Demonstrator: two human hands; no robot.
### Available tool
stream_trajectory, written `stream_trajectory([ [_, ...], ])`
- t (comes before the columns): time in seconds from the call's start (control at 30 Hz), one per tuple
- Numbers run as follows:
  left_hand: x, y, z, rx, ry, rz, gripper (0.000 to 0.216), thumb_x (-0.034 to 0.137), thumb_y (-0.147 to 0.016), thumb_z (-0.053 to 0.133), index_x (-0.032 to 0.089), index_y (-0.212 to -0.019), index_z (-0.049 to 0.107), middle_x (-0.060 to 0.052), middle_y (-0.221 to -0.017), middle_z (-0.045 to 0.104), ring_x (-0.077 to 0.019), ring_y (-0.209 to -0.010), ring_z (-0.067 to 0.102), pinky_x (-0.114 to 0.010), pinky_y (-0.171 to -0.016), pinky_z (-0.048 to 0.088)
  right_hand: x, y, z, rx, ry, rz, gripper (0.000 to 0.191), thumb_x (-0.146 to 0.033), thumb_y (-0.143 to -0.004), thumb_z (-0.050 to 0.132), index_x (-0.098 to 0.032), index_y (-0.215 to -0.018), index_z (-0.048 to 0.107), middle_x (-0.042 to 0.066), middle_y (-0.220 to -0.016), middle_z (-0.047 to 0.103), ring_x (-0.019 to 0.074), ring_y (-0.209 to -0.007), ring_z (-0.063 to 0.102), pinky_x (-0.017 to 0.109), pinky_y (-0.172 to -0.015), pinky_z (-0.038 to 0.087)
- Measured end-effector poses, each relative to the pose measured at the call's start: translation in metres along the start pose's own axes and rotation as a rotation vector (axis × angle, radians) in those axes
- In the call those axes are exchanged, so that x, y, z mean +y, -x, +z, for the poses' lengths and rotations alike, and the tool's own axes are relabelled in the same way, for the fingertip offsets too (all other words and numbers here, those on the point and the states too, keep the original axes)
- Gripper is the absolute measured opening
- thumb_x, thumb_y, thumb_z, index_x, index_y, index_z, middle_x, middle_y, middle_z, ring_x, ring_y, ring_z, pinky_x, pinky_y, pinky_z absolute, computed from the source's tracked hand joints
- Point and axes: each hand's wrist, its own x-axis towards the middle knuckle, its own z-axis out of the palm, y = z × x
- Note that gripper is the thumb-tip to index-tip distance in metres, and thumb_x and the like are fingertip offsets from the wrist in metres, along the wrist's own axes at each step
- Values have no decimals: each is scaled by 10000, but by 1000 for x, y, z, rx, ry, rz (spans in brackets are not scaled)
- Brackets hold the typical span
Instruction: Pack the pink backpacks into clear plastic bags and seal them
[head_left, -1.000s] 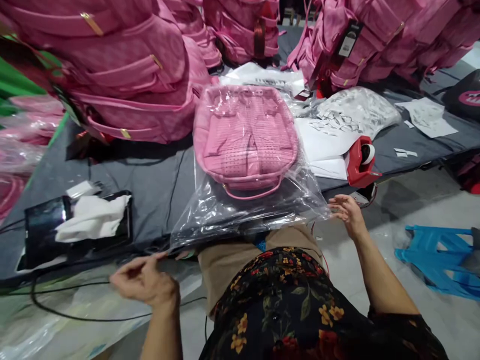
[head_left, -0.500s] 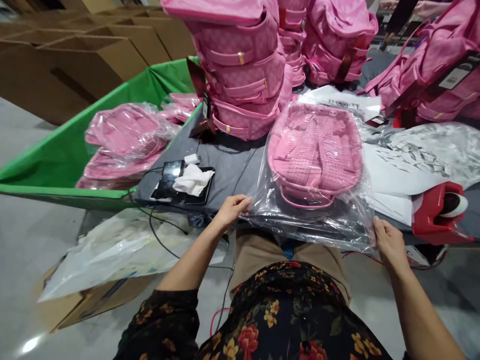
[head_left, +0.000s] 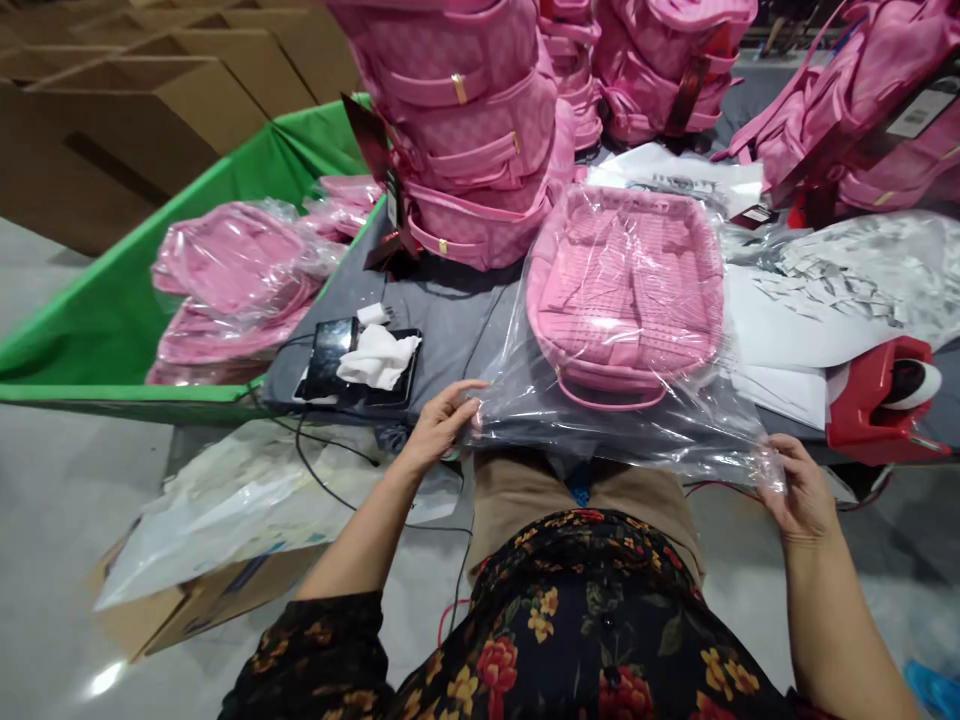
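A pink backpack [head_left: 626, 285] lies on the grey-covered table inside a clear plastic bag [head_left: 622, 430], its top handle pointing toward me. The bag's near edge is stretched wide between my hands at the table's front. My left hand [head_left: 442, 422] pinches the bag's left corner between thumb and fingers. At the opposite corner, my right hand [head_left: 802, 490] is closed on the plastic, with part of the film over its fingers.
Left of the table, a green-lined bin [head_left: 315, 135] holds several bagged pink backpacks. Stacked pink backpacks [head_left: 472, 150] stand behind. A red tape dispenser [head_left: 862, 410] and white papers [head_left: 787, 395] lie right; phones and a white cloth [head_left: 379, 357] lie left. Cardboard boxes [head_left: 150, 130] stand farther back.
My hands have moved farther apart, left hand leftward and right hand rightward, pulling the bag's near edge wider. The camera view has shifted slightly.
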Motion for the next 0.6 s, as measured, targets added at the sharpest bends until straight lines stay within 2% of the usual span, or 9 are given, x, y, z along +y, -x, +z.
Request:
stream_trajectory([
  [0.07,-3,-4,-1,77,95,-21,376,381,-699,783,164,-987,676,41,-561,579,-99,-434,499,-193,-428,408,2,2,-1,3,-32,-50,335,-255,-446,865,-238,-699,646,-18,-802,668,128,-660,606,231,-555,507],
  [0.13,-9,-7,-3,128,188,-59,289,317,-649,763,157,-872,672,19,-583,585,-93,-443,486,-187,-412,389,2,2,0,-29,7,-129,340,-256,-445,885,-246,-697,656,-16,-825,664,135,-691,604,248,-588,514],
  [0.2,-16,-7,-8,103,242,-90,320,274,-607,736,142,-896,696,-31,-706,659,-119,-546,573,-207,-485,471,0,1,3,-60,118,-246,343,-288,-469,914,-252,-734,700,1,-842,659,153,-741,607,281,-649,526],
  [0.3,-27,-3,-25,-28,133,-34,560,292,-606,744,159,-1149,707,-80,-960,719,-180,-751,671,-270,-652,563,-6,0,7,-33,265,-441,311,-377,-534,935,-234,-730,739,31,-863,635,178,-810,603,330,-746,524],
  [0.37,-36,-1,-37,-58,-170,153,656,322,-660,779,201,-1295,668,-88,-1072,706,-212,-882,688,-319,-775,576,-9,-1,8,-13,300,-512,331,-470,-571,927,-225,-675,729,54,-911,638,201,-843,613,370,-796,531],
  [0.4,-40,-1,-42,-26,-371,294,638,325,-701,789,229,-1319,665,-91,-1117,694,-229,-963,685,-352,-857,568,-10,-1,9,-16,306,-528,352,-509,-591,918,-224,-656,720,64,-937,651,215,-866,626,391,-826,537],
  [0.47,-48,-3,-47,110,-767,635,479,297,-786,785,285,-1259,714,-93,-1169,677,-254,-1110,652,-408,-1005,510,-8,-3,11,-48,282,-551,383,-557,-629,900,-229,-653,704,71,-946,691,244,-929,656,423,-900,541],
  [0.53,-54,-7,-45,219,-1043,992,328,238,-841,773,345,-1151,765,-77,-1170,692,-247,-1175,626,-407,-1065,459,-4,-6,14,-86,212,-575,392,-579,-668,882,-239,-694,689,50,-875,718,251,-955,679,432,-949,539],
  [0.6,-54,-10,-39,202,-1150,1259,322,189,-875,753,390,-1125,770,-46,-1139,733,-218,-1167,636,-369,-1054,449,-1,-8,15,-98,162,-576,381,-580,-694,873,-254,-776,693,21,-810,726,234,-908,696,412,-932,552],
])
